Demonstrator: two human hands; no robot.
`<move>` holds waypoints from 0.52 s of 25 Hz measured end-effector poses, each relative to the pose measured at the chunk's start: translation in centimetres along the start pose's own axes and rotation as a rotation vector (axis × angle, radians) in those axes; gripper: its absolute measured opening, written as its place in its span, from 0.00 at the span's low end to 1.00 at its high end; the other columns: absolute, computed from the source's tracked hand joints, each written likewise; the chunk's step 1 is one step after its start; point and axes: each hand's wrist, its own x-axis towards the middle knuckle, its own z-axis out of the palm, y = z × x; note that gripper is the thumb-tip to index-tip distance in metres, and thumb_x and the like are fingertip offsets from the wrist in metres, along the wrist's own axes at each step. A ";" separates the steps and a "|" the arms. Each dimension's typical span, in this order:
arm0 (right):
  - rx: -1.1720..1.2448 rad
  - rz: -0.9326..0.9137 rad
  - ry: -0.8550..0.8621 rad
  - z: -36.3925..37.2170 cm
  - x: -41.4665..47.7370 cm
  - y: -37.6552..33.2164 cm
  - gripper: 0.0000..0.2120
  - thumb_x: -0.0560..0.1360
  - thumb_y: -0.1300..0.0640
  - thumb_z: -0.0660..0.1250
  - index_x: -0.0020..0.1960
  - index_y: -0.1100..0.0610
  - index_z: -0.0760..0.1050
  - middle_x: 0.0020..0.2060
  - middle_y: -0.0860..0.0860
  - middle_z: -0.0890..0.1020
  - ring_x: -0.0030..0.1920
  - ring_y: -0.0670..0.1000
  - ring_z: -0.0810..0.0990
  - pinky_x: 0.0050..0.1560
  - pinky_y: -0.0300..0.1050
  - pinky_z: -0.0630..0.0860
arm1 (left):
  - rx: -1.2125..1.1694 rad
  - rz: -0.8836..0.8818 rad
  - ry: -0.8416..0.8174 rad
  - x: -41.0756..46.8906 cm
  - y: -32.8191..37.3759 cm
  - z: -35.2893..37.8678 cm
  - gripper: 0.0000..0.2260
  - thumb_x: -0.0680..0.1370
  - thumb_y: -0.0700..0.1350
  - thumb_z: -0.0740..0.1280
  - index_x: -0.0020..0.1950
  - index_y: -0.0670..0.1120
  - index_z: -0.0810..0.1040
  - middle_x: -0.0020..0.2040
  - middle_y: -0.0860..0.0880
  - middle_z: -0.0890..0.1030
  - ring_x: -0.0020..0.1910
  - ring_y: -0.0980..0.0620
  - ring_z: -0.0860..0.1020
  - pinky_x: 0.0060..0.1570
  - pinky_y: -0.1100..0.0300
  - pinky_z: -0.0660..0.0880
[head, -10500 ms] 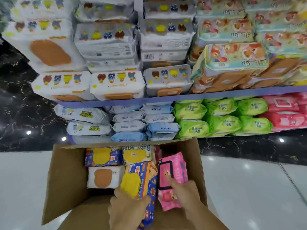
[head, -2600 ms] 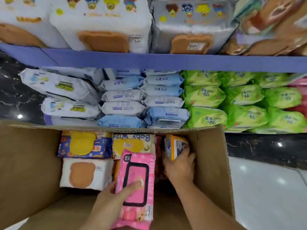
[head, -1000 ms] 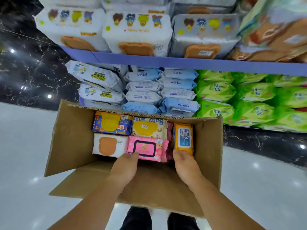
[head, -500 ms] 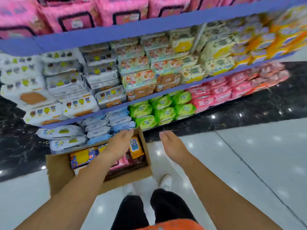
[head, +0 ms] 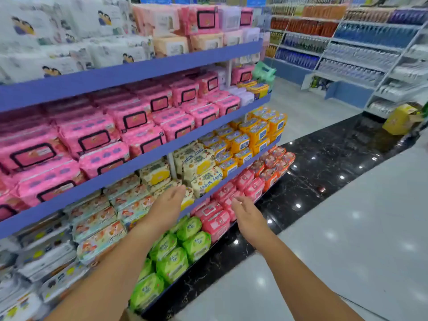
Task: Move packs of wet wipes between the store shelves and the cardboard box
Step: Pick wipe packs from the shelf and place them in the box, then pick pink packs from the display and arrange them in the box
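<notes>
Both hands empty, fingers straight to loosely relaxed, palms down, apart from each other. Left hand (head: 169, 205) reaches out in front of the shelf unit; whether its fingertips touch a pack, cannot tell. Right hand (head: 245, 214) sits at 3 o'clock of the left, over the coral-red soft wipe packs (head: 215, 221) on the bottom shelf.

Wet wipes all on the blue-edged store shelves (head: 143, 68):
- cream-and-yellow "Baby Wipes" packs (head: 199, 165) at 1 o'clock of the left hand
- lime-green soft packs (head: 173, 262) at 6 o'clock, bottom shelf
- pale packs with bear prints (head: 99, 218) at 9 o'clock
- pink packs with black-framed lids (head: 92, 137) at 11 o'clock, one shelf up (two tiers of them)
- small orange packs with blue labels (head: 254, 133) at 1 o'clock, further along
- white packs with cartoon figures (head: 69, 24) on the top shelf

Black marble floor strip (head: 324, 163) runs along the shelf base, glossy grey floor (head: 347, 239) beside it. Far shelves of bottles (head: 361, 54) at 1 o'clock of frame, yellow carton (head: 398, 119) on the floor near them.
</notes>
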 end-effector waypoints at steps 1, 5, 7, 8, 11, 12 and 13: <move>0.002 -0.033 0.011 -2.8 1.6 -0.4 0.22 0.83 0.42 0.54 0.73 0.50 0.65 0.65 0.48 0.75 0.56 0.45 0.73 0.57 0.42 0.68 | -0.015 0.029 0.008 1.4 2.6 1.4 0.25 0.84 0.63 0.53 0.76 0.52 0.68 0.74 0.54 0.71 0.72 0.50 0.70 0.67 0.50 0.68; 0.004 -0.089 0.044 -12.7 8.6 -2.5 0.17 0.84 0.42 0.53 0.68 0.49 0.67 0.55 0.43 0.76 0.48 0.38 0.73 0.51 0.41 0.69 | -0.035 0.131 0.059 7.3 12.4 5.1 0.25 0.83 0.64 0.54 0.76 0.53 0.69 0.73 0.55 0.72 0.71 0.51 0.70 0.71 0.49 0.66; -0.010 -0.109 0.066 -16.5 12.5 -3.5 0.19 0.83 0.41 0.53 0.68 0.49 0.68 0.59 0.46 0.76 0.54 0.43 0.75 0.58 0.46 0.71 | -0.045 0.189 0.083 10.4 16.8 5.9 0.21 0.84 0.62 0.54 0.71 0.53 0.72 0.66 0.54 0.74 0.63 0.53 0.73 0.64 0.52 0.69; -0.024 -0.122 0.082 -18.1 14.7 -4.3 0.21 0.83 0.40 0.53 0.69 0.49 0.68 0.62 0.46 0.76 0.58 0.46 0.75 0.61 0.48 0.71 | -0.041 0.226 0.087 12.4 18.9 6.1 0.19 0.84 0.61 0.53 0.67 0.54 0.74 0.61 0.53 0.73 0.57 0.54 0.73 0.57 0.54 0.70; -0.036 -0.156 0.109 -21.9 22.0 -6.9 0.23 0.83 0.41 0.53 0.73 0.51 0.65 0.64 0.45 0.72 0.62 0.46 0.71 0.61 0.46 0.67 | -0.011 0.305 0.122 19.6 24.4 6.4 0.15 0.85 0.59 0.53 0.60 0.53 0.73 0.54 0.53 0.72 0.51 0.52 0.71 0.45 0.56 0.68; -0.040 -0.171 0.122 -22.9 24.6 -7.9 0.24 0.83 0.41 0.53 0.74 0.52 0.64 0.64 0.46 0.72 0.62 0.47 0.71 0.60 0.46 0.67 | -0.003 0.339 0.137 22.2 25.8 6.4 0.13 0.86 0.58 0.53 0.59 0.52 0.73 0.53 0.53 0.72 0.52 0.52 0.70 0.44 0.56 0.68; -0.042 -0.184 0.137 -23.9 27.2 -8.8 0.25 0.83 0.41 0.54 0.75 0.52 0.64 0.65 0.46 0.73 0.63 0.48 0.72 0.61 0.46 0.67 | -0.001 0.373 0.142 25.0 27.1 6.4 0.13 0.86 0.57 0.54 0.59 0.51 0.72 0.52 0.53 0.72 0.53 0.52 0.70 0.46 0.56 0.68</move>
